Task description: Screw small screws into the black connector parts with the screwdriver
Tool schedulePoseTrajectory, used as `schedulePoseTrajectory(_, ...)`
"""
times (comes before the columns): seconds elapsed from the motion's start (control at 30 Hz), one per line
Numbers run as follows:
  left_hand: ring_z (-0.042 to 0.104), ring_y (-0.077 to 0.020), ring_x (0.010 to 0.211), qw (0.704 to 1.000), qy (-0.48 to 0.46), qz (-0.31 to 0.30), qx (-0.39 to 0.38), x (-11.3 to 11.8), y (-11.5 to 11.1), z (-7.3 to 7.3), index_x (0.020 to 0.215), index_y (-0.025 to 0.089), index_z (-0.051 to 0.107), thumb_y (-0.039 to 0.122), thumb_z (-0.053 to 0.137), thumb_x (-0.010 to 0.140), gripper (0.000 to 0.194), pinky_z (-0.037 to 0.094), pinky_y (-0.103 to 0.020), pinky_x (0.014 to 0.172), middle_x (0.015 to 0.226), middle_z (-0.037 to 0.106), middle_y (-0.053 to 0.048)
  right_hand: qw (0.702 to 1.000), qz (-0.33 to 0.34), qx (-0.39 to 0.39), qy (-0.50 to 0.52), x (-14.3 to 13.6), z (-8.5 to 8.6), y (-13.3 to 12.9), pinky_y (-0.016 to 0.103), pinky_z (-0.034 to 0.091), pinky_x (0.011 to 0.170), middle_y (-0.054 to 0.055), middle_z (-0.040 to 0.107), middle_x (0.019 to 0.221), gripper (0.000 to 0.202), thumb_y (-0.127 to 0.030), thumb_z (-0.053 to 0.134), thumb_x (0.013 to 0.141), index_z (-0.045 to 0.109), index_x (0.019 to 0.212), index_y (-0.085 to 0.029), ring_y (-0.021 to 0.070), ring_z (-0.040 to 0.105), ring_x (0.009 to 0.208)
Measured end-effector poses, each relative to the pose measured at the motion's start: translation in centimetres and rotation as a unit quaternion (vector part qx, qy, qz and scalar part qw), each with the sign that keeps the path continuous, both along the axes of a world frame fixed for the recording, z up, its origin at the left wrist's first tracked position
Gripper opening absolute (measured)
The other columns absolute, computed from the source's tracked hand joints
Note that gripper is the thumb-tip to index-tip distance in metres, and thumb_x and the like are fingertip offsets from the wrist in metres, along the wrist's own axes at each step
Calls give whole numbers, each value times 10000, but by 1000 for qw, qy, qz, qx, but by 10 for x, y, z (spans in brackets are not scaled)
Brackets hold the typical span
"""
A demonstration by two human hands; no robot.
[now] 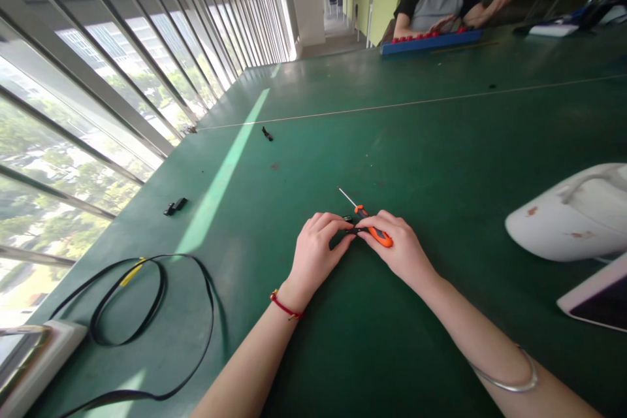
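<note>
My left hand [318, 248] is closed, its thumb and fingertips pinching a small black part [354, 230] whose kind I cannot make out. My right hand [404, 245] meets it from the other side and touches the same part with its fingertips. A screwdriver [381, 237] with an orange and black handle lies within my right hand, its thin metal shaft pointing away to the upper left. Just beyond the left fingertips is another small dark piece [347, 218], partly hidden.
A black flat cable [211, 294] loops on the green table [313, 163] at left. Small black pieces [175, 206] and a black clip-like part [267, 134] lie farther off. A white appliance [563, 215] stands right. Across the table, a person [443, 10] sits behind a blue tray [431, 44] of red pieces.
</note>
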State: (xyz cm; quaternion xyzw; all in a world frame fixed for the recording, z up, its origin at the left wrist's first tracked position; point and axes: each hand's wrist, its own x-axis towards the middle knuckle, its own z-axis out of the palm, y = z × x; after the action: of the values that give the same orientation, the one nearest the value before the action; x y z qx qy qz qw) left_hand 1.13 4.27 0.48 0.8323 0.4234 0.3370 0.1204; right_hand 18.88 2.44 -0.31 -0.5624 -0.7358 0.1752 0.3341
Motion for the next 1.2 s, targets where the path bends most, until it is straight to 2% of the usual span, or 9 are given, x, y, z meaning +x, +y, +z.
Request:
schedulePoseTrajectory(0.23,576,-196,915,999,-15,44,-12,-1,0,1,813,227,686,255,655,777,56,445,-373,837,942,658,-36,999,11,1,30,0,1,0,308,439,715,29,619,804,166,-300,545,848,681,929,-249,167,576,710)
schedulePoseTrajectory(0.37,565,-217,982,996,-12,80,-41,-2,2,0,781,231,688,236,665,758,34,437,-406,886,1023,663,-30,990,-44,-2,137,1,1,0,299,456,749,52,646,899,187,-283,511,851,648,957,-214,183,612,813)
schedulePoseTrajectory(0.47,553,-229,1038,995,-4,71,-75,0,4,-3,774,230,689,227,660,762,31,439,-419,914,1082,670,-17,987,-58,-13,148,1,2,1,300,456,766,55,652,931,177,-263,505,842,641,940,-206,190,615,854)
schedulePoseTrajectory(0.67,597,-206,917,992,-38,102,-71,-5,12,-3,769,202,679,206,644,763,36,482,-382,857,936,702,-30,988,-51,-39,141,0,3,1,317,446,773,53,653,940,173,-249,520,821,646,934,-215,193,606,835)
schedulePoseTrajectory(0.73,609,-203,898,987,-52,147,-43,-22,19,3,749,198,676,211,650,749,29,476,-377,865,916,703,-31,988,-50,-44,140,0,3,1,311,444,759,51,656,938,172,-249,521,819,647,930,-212,189,605,819)
schedulePoseTrajectory(0.83,623,-208,909,959,-70,273,14,-66,33,14,761,193,684,246,637,748,72,458,-368,893,919,702,-34,988,-46,-51,138,1,3,1,307,441,747,47,657,935,171,-252,521,818,649,923,-211,183,601,800)
schedulePoseTrajectory(1.03,613,-241,895,846,-33,532,-8,-164,40,21,868,173,728,326,631,722,233,443,-354,884,872,692,-52,988,-46,-51,138,1,0,4,293,432,726,37,657,915,173,-259,524,809,654,912,-212,169,587,764)
schedulePoseTrajectory(1.1,605,-244,875,820,-11,572,-32,-182,36,22,908,178,734,344,641,704,279,438,-355,877,821,680,-49,988,-46,-50,139,1,-1,4,288,427,714,33,657,909,170,-262,527,806,654,909,-213,164,583,750)
schedulePoseTrajectory(1.2,588,-234,756,810,31,577,-101,-197,31,26,870,188,745,375,665,672,284,403,-378,918,539,564,0,988,-44,-51,139,1,-2,4,289,422,719,31,657,912,168,-261,526,807,653,909,-217,164,581,748)
